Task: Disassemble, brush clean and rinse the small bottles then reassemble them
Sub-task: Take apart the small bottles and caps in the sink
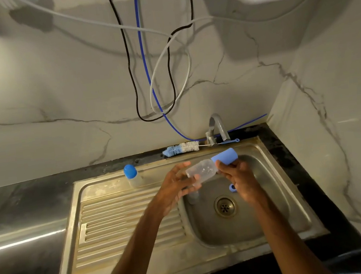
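Two bare hands hold one small bottle (201,171) over the basin of the steel sink (295,205), just beyond and slightly left of the drain (224,206). The bottle is tilted: its clear body points down and left, and its blue cap (224,156), still seated on the neck, points up and right, farther from the drain. The left hand (176,189) grasps the clear body, thumb across the front and fingers behind. The right hand (240,179) has its fingers curled round the lower edge of the blue cap.

A second bottle (133,178), blue-topped and upright, stands on the sink's back rim, well left of and beyond the drain. A bottle brush (181,148) lies flat on the ledge beyond the drain, its wire handle passing the base of the tap (216,128). A small blue ring (232,188) lies in the basin just beyond the drain, touching the right hand's outline. A pale part (193,197) sits in the basin left of the drain; what it is cannot be told.
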`<control>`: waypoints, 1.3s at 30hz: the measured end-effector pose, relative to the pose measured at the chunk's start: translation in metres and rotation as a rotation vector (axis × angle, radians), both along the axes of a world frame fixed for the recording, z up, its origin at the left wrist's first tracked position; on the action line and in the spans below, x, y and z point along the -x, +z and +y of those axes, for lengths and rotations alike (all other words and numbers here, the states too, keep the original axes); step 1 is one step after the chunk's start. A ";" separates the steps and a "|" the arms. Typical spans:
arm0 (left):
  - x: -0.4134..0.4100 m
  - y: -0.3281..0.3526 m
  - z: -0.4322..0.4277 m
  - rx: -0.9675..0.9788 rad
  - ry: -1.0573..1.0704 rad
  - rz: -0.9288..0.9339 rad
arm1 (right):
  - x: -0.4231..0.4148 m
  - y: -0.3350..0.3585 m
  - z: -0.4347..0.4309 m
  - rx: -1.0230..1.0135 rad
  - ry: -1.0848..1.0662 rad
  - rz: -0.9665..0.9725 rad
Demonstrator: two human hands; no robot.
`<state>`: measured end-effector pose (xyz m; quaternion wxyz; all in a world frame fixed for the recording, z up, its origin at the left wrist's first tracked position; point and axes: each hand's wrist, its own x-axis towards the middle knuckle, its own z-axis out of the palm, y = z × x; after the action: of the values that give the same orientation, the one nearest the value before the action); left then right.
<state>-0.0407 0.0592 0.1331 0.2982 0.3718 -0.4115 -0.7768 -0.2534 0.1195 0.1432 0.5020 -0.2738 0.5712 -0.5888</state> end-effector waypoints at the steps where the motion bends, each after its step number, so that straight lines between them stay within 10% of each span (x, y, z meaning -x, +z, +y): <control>1: -0.001 -0.003 0.002 0.015 -0.004 -0.002 | 0.001 -0.002 0.001 -0.004 -0.013 -0.036; 24: 0.012 -0.010 -0.007 0.197 0.161 -0.566 | 0.033 -0.023 0.004 -0.016 -0.107 -0.349; 29: 0.009 -0.031 -0.021 0.563 -0.010 -0.892 | 0.030 -0.029 0.008 -0.197 0.024 0.189; 39: 0.038 -0.090 -0.013 0.634 -0.179 -1.099 | 0.026 -0.076 0.009 -0.395 -0.112 0.284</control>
<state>-0.0789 0.0458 0.0429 0.0731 0.5739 -0.7436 -0.3353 -0.2789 0.1287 0.0668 0.4272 -0.2183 0.7543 -0.4482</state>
